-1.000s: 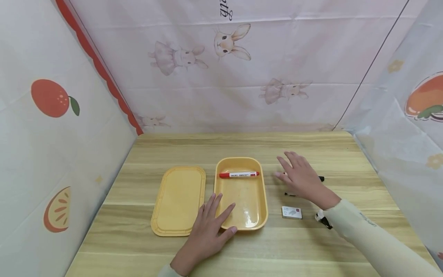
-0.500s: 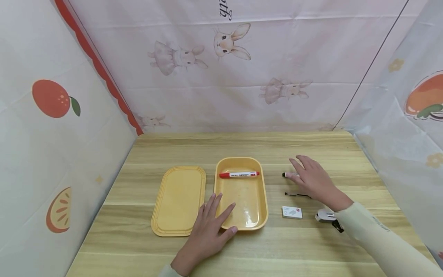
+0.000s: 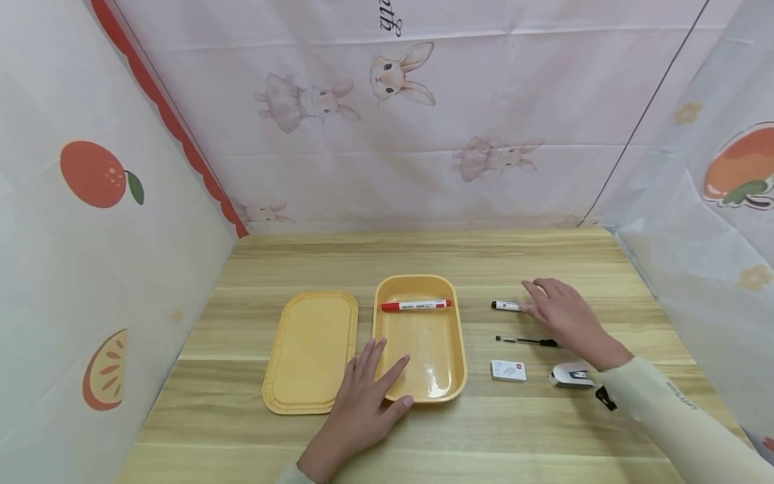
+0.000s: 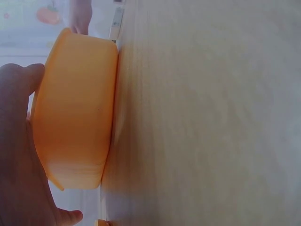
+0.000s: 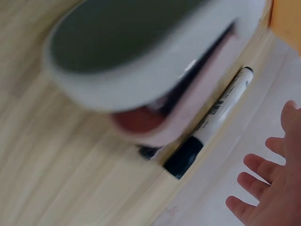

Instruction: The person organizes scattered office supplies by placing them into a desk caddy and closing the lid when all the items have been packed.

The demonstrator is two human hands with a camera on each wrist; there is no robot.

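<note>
My left hand (image 3: 365, 403) lies over the near left corner of a yellow plastic box (image 3: 447, 376), fingers spread across its rim. In the left wrist view, the hand (image 4: 21, 141) lies along the outside of the box wall (image 4: 77, 108). My right hand (image 3: 568, 319) hovers beside a whiteboard marker (image 3: 506, 306) with a black end. The right wrist view shows its fingers loosely spread, apart from the marker (image 5: 211, 122). A red marker (image 3: 416, 305) lies across the box's far end. Below the right hand are a black pen (image 3: 526, 341) and a white stapler (image 3: 571, 375).
A yellow lid (image 3: 311, 349) lies flat left of the box. A small white staple box (image 3: 508, 370) sits between the box and the stapler. Printed cloth walls (image 3: 375, 181) enclose the wooden table (image 3: 484, 437) at the back and sides.
My right hand has moved right and slightly toward me, uncovering more of the black-ended marker, the black pen and the stapler. My left hand stays on the box.
</note>
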